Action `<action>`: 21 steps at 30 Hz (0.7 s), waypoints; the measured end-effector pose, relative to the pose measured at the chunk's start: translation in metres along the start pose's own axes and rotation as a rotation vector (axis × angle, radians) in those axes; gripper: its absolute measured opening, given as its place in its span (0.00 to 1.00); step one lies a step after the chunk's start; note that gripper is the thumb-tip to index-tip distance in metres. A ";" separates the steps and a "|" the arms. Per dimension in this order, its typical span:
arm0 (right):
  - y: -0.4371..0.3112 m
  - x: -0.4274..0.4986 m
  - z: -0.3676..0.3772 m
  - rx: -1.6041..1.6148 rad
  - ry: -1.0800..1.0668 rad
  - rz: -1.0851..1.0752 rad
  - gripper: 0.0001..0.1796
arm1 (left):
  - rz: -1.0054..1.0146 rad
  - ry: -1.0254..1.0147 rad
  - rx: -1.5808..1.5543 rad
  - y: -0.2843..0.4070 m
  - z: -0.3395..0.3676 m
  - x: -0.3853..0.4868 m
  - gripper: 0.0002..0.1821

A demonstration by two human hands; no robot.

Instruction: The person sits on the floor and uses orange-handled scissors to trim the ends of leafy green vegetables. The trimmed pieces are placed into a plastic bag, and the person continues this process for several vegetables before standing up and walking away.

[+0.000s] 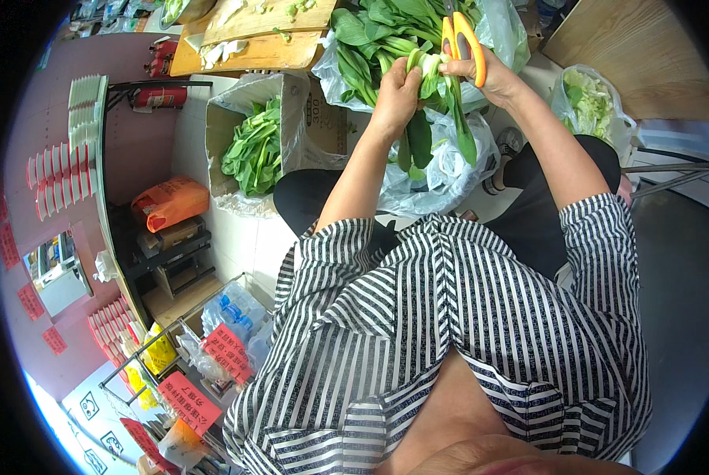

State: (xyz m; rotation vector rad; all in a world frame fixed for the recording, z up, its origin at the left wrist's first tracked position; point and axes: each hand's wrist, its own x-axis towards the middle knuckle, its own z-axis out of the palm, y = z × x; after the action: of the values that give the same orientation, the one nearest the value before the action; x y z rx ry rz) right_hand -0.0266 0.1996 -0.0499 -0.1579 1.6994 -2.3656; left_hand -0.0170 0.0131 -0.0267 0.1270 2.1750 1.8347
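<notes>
My left hand (397, 98) grips the pale stems of a leafy green vegetable (430, 74), whose dark leaves hang downward. At its right, my right hand (492, 76) touches the stems with its fingertips and holds scissors with orange and yellow handles (476, 50); their blades point away from me and are partly hidden. Beyond my hands, a heap of whole leafy greens (360, 32) lies in a clear plastic bag. Below the held greens is another translucent plastic bag (449, 178) between my knees.
A cardboard box lined with plastic (218, 127) holds leafy greens (256, 148) at left. Wooden cutting boards (307, 50) with white scraps are at the upper left. At right, a bag of pale leaves (592, 107) stands by a wooden panel (645, 59). A wire rack (143, 350) is at lower left.
</notes>
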 end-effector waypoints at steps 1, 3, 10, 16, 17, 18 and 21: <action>0.000 0.000 0.000 0.016 0.011 0.012 0.19 | -0.080 -0.037 -0.147 0.001 0.001 -0.003 0.11; 0.001 0.000 -0.002 0.036 0.014 0.031 0.21 | -0.117 -0.046 -0.323 0.003 0.003 -0.006 0.11; -0.002 0.001 -0.005 0.066 -0.032 0.068 0.29 | -0.241 0.005 -0.612 0.009 0.004 -0.005 0.09; -0.003 -0.003 -0.002 0.116 -0.054 0.102 0.25 | -0.366 -0.069 -0.728 0.003 -0.004 0.000 0.11; -0.003 -0.004 -0.002 0.152 -0.050 0.075 0.25 | -0.301 -0.052 -0.579 0.000 -0.004 0.001 0.11; -0.002 -0.004 -0.001 0.147 -0.046 0.097 0.22 | -0.244 -0.031 -0.425 -0.003 -0.004 0.002 0.11; -0.001 -0.005 -0.003 0.191 -0.063 0.108 0.18 | 0.239 0.149 0.415 -0.009 -0.010 0.005 0.12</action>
State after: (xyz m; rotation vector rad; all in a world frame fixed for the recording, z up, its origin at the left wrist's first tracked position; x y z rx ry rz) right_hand -0.0225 0.2036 -0.0492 -0.1037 1.4076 -2.3989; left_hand -0.0236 0.0030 -0.0353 0.3614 2.7249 1.5142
